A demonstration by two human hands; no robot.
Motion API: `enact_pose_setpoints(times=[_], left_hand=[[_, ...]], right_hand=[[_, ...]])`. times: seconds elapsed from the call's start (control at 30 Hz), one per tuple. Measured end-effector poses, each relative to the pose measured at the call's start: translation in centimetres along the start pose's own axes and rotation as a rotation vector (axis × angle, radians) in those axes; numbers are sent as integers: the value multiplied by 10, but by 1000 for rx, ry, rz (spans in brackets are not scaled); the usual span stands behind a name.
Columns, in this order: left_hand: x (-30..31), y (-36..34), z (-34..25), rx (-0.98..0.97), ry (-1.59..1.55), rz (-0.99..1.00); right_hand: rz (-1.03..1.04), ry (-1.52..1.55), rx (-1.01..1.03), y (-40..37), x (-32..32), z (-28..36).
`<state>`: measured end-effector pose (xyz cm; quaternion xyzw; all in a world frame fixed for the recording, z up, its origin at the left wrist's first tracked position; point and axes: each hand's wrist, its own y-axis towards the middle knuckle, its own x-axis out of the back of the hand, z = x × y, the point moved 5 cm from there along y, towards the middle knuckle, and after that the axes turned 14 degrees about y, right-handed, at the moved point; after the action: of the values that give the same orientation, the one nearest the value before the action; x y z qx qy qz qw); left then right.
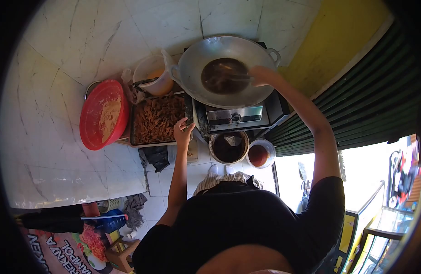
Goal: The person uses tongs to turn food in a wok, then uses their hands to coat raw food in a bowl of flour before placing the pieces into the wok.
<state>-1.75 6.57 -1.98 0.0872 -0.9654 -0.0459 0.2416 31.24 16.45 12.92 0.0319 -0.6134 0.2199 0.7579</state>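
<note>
A large metal wok [192,59] sits on the stove [235,116], with dark brown liquid [222,82] pooled in its bottom. Over the wok's right side, my right hand [264,76] is closed round a thin grey metal utensil [240,77]. The utensil's far end dips into the liquid, so its kind cannot be made out. My left hand [184,130] hovers by the right edge of a tray [132,123] heaped with brown fried pieces [158,118]. Its fingers are apart, and nothing shows in them.
Left of the tray, a red basin [89,121] holds pale flour. Behind the tray stands a whitish bucket [144,71]. On the floor below the stove are a pot with dark contents [228,148] and a bucket of reddish liquid [260,154]. A dark green shutter [343,109] flanks the right.
</note>
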Motion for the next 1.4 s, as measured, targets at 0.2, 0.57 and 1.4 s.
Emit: enact_pose_setpoints(times=[0.2, 0.57, 1.4], left_hand=[[2, 1, -2, 19, 10, -19], [4, -1, -4, 76, 17, 3], [1, 1, 6, 80, -2, 4]], right_hand=[[-54, 49, 94, 0, 0, 23], [-116, 35, 65, 8, -5, 13], [-88, 51, 54, 2, 0, 22]])
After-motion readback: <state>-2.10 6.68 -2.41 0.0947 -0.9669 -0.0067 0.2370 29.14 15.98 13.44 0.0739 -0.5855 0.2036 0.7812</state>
